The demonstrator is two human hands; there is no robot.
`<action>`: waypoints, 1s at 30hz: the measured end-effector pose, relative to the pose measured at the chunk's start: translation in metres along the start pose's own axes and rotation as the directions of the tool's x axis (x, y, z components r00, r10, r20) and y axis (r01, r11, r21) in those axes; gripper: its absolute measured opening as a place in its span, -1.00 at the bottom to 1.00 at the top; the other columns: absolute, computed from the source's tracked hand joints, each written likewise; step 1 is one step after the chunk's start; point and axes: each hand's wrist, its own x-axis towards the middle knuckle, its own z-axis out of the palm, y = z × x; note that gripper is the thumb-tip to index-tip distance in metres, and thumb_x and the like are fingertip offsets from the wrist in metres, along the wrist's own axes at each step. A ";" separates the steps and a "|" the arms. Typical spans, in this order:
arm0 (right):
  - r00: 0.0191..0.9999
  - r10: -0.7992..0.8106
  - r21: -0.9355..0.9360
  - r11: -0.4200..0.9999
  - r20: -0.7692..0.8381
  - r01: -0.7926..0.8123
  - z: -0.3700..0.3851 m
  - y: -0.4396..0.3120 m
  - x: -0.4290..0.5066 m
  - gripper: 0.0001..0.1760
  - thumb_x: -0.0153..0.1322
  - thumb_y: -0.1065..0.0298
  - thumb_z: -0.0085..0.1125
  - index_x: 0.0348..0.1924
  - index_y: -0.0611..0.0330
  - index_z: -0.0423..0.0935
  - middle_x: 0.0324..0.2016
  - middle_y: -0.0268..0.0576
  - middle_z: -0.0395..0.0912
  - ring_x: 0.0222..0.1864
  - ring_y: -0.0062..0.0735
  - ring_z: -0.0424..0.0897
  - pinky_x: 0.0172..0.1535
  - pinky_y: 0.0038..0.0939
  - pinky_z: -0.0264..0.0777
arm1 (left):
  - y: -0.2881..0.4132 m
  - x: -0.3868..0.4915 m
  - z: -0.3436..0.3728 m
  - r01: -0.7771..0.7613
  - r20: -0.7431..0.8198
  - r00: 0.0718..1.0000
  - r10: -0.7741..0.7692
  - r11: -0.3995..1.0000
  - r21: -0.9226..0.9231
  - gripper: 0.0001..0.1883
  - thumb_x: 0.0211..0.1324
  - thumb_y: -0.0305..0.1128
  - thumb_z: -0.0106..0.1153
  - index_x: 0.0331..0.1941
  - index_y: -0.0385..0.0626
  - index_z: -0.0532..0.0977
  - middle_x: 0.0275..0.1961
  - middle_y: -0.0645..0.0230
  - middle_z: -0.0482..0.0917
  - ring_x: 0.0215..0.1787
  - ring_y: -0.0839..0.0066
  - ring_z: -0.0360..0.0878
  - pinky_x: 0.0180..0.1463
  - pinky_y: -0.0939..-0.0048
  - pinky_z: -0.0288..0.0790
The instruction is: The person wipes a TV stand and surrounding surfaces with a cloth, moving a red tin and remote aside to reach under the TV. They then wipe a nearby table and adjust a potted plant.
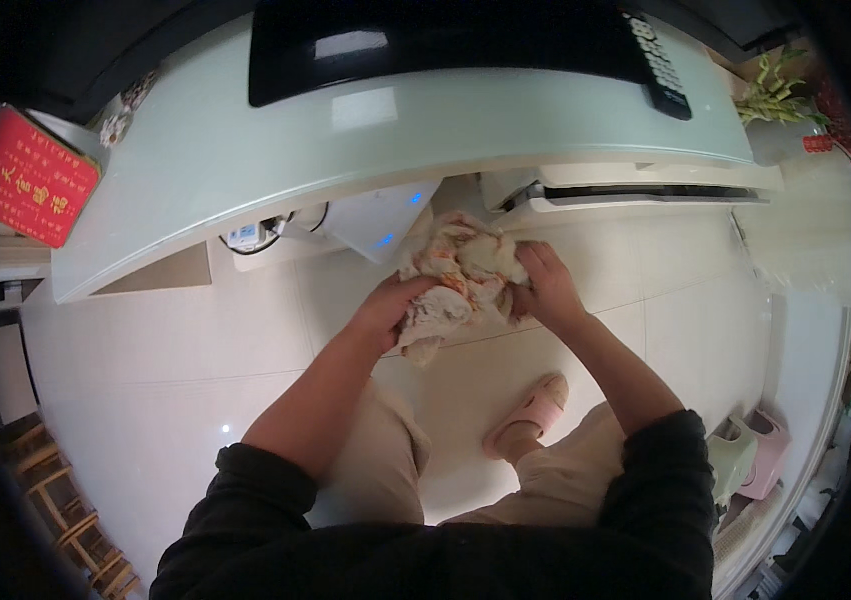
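Note:
A crumpled whitish cloth point(463, 270) with orange and reddish patches is bunched up between my two hands, above the tiled floor. My left hand point(389, 309) grips its left side, with the thumb lying over the top. On the right side, my right hand point(545, 289) holds the cloth with bent fingers, partly hidden by its folds. The cloth is just in front of a glass-topped cabinet point(470, 124), near a white device with blue lights point(373, 221) below the cabinet's edge.
On the cabinet stand a black screen point(425, 45) and a remote control point(667, 97). A red box point(39, 176) is at far left, a green plant point(774, 94) at right. Beneath are a power strip point(245, 236) and a drawer front point(643, 196). Plastic stools point(767, 454) stand at lower right.

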 end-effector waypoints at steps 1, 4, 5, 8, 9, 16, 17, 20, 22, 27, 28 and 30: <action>0.999 -0.020 0.008 1.000 -0.032 0.020 0.008 -0.013 0.011 -0.45 0.05 0.53 0.24 -0.07 0.19 0.42 -0.09 -0.05 0.46 0.02 0.05 0.42 0.08 -0.11 0.36 | 0.000 -0.001 -0.017 0.010 -0.024 1.000 -0.010 1.000 -0.023 -0.58 0.27 -0.31 0.02 0.16 -0.25 0.35 0.05 0.15 0.58 0.03 0.29 0.61 0.14 0.24 0.50; 0.991 -0.095 -0.041 0.995 -0.095 0.092 0.037 -0.036 0.069 -0.44 0.08 0.52 0.22 -0.02 0.17 0.41 -0.07 -0.06 0.46 0.04 0.05 0.41 0.07 -0.08 0.35 | -0.003 0.008 -0.063 -0.033 0.000 0.999 0.033 0.976 -0.214 -0.60 0.33 -0.25 -0.06 0.14 -0.25 0.37 0.08 0.16 0.57 0.06 0.27 0.60 0.16 0.21 0.49; 0.987 -0.123 -0.100 0.988 -0.099 0.113 0.051 -0.037 0.087 -0.43 0.09 0.51 0.21 0.00 0.17 0.41 -0.07 -0.06 0.45 0.05 0.04 0.40 0.06 -0.07 0.35 | -0.003 0.012 -0.072 -0.050 0.024 0.998 0.059 0.955 -0.292 -0.60 0.34 -0.24 -0.09 0.14 -0.24 0.38 0.09 0.16 0.57 0.07 0.26 0.59 0.17 0.20 0.48; 0.972 -0.118 -0.180 0.980 -0.202 0.081 0.095 -0.023 0.141 -0.49 0.17 0.47 0.16 0.03 0.17 0.44 -0.04 0.00 0.49 0.08 0.09 0.42 0.09 -0.04 0.32 | 0.007 0.028 -0.047 -0.090 -0.213 0.977 0.028 0.955 -0.284 -0.59 0.38 -0.23 -0.11 0.16 -0.24 0.35 0.14 0.15 0.52 0.15 0.28 0.52 0.22 0.17 0.43; 0.987 -0.044 -0.183 0.983 -0.153 0.015 0.110 -0.006 0.159 -0.50 0.19 0.44 0.16 0.04 0.17 0.45 -0.02 0.01 0.49 0.09 0.10 0.42 0.10 -0.03 0.31 | 0.008 0.036 -0.044 -0.082 -0.251 0.968 0.009 0.956 -0.281 -0.59 0.39 -0.22 -0.11 0.17 -0.24 0.35 0.16 0.15 0.50 0.17 0.28 0.50 0.24 0.16 0.42; 0.927 -0.035 -0.028 0.998 0.374 0.049 0.149 -0.073 0.195 -0.42 0.21 0.28 0.18 0.12 0.15 0.45 0.09 0.09 0.46 0.17 0.06 0.41 0.19 -0.06 0.28 | -0.004 0.046 -0.092 -0.196 -0.306 0.950 0.069 0.891 -0.409 -0.61 0.40 -0.24 -0.16 0.17 -0.21 0.32 0.17 0.16 0.48 0.19 0.25 0.48 0.25 0.08 0.40; 0.910 -0.128 0.073 0.992 0.393 0.108 0.150 -0.071 0.191 -0.43 0.21 0.29 0.18 0.12 0.13 0.47 0.09 0.09 0.46 0.16 0.05 0.41 0.19 -0.07 0.29 | -0.007 0.046 -0.093 -0.178 -0.331 0.943 0.041 0.901 -0.396 -0.61 0.40 -0.25 -0.16 0.18 -0.21 0.32 0.16 0.16 0.48 0.19 0.25 0.48 0.26 0.10 0.40; 0.868 -0.352 0.181 0.935 0.351 0.306 0.161 -0.046 0.182 -0.48 0.19 0.31 0.20 0.05 0.11 0.51 0.10 0.04 0.46 0.14 0.04 0.43 0.17 -0.10 0.31 | -0.007 0.041 -0.083 -0.128 -0.347 0.938 -0.004 0.924 -0.359 -0.61 0.39 -0.26 -0.16 0.18 -0.21 0.32 0.16 0.17 0.49 0.19 0.25 0.48 0.26 0.13 0.40; 0.848 -0.073 0.139 0.990 0.525 -0.001 0.143 -0.039 0.197 -0.46 0.16 0.31 0.23 0.04 0.12 0.52 0.10 0.05 0.46 0.14 0.05 0.43 0.16 -0.11 0.32 | -0.009 0.037 -0.089 -0.140 -0.321 0.947 0.019 0.923 -0.358 -0.62 0.37 -0.27 -0.15 0.17 -0.21 0.32 0.16 0.17 0.49 0.19 0.25 0.48 0.27 0.14 0.40; 0.973 -0.010 0.000 1.000 0.232 0.010 0.109 -0.041 0.186 -0.41 0.16 0.36 0.25 0.09 0.18 0.44 0.07 0.10 0.46 0.09 0.08 0.46 0.12 -0.12 0.36 | -0.001 0.043 -0.090 -0.270 -0.275 0.945 0.177 0.898 -0.348 -0.61 0.35 -0.24 -0.15 0.14 -0.20 0.36 0.13 0.17 0.51 0.16 0.26 0.51 0.25 0.15 0.41; 0.992 -0.096 0.022 0.995 0.087 0.094 0.132 -0.015 0.168 -0.41 0.18 0.39 0.24 0.10 0.20 0.42 0.05 0.10 0.47 0.07 0.09 0.47 0.11 -0.13 0.37 | 0.002 0.051 -0.084 -0.259 -0.242 0.953 0.181 0.903 -0.344 -0.61 0.35 -0.23 -0.15 0.14 -0.20 0.37 0.12 0.17 0.52 0.14 0.26 0.53 0.25 0.14 0.42; 0.979 -0.205 0.203 0.958 -0.006 0.202 0.150 -0.012 0.146 -0.43 0.21 0.44 0.20 0.11 0.22 0.38 0.02 0.11 0.48 0.04 0.12 0.48 0.09 -0.13 0.38 | 0.000 0.055 -0.097 -0.259 -0.180 0.963 0.200 0.875 -0.409 -0.59 0.34 -0.18 -0.14 0.12 -0.18 0.39 0.07 0.18 0.55 0.09 0.25 0.56 0.22 0.13 0.43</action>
